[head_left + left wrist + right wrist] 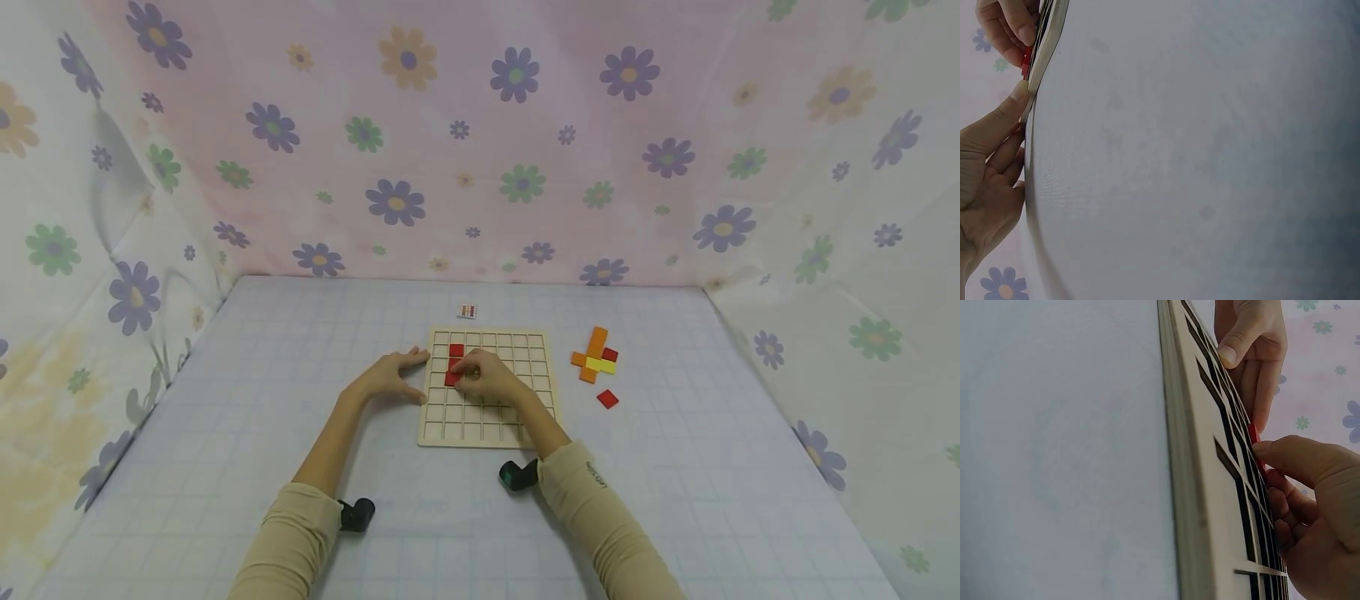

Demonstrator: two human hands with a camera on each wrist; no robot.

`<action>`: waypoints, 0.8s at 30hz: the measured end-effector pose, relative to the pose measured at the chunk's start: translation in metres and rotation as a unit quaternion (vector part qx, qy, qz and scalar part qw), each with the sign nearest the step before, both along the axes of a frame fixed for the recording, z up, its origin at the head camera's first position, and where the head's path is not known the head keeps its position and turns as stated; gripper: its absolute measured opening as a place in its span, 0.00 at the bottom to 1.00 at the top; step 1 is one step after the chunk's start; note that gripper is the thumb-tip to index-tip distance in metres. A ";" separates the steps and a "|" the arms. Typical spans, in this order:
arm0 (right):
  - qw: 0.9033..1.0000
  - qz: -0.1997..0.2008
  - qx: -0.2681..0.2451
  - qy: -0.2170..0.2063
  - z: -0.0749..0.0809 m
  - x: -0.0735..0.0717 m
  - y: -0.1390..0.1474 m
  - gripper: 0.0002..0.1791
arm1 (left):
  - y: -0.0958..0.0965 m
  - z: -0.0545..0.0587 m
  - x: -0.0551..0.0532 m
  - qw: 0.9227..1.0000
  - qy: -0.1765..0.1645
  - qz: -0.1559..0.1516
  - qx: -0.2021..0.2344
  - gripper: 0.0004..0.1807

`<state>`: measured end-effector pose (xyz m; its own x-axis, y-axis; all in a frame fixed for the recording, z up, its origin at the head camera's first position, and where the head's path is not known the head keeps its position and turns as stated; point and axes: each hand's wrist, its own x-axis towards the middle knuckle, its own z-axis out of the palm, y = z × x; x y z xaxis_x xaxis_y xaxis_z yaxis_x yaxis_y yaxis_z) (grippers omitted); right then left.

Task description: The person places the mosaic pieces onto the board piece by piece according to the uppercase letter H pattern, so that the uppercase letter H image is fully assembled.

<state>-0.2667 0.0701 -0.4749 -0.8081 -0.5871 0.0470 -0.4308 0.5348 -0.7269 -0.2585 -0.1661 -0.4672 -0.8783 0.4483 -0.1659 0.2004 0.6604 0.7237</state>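
Right hand (pixel 491 379): thumb and fingers pinching a red tile (pixel 452 379), nearest of three columned on the left part of the gridded board (pixel 435 430). Left hand (pixel 385 377): thumb and fingers apart, touching board's left edge. Orange tiles (pixel 597 340), yellow tiles (pixel 607 367) right of board; printed card (pixel 467 311) beyond.
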 end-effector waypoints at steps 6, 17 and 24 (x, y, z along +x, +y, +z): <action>1.000 -0.008 -0.008 0.024 -0.003 0.000 -0.001 0.13 | -0.002 -0.002 0.000 1.000 0.014 -0.003 0.011 0.48; 0.999 -0.020 0.018 0.042 0.000 0.001 0.002 0.12 | -0.002 -0.005 0.000 1.000 0.019 -0.004 0.017 0.48; 0.998 -0.035 0.010 0.049 0.001 0.005 0.002 0.11 | -0.002 -0.005 0.000 1.000 0.020 -0.004 0.016 0.48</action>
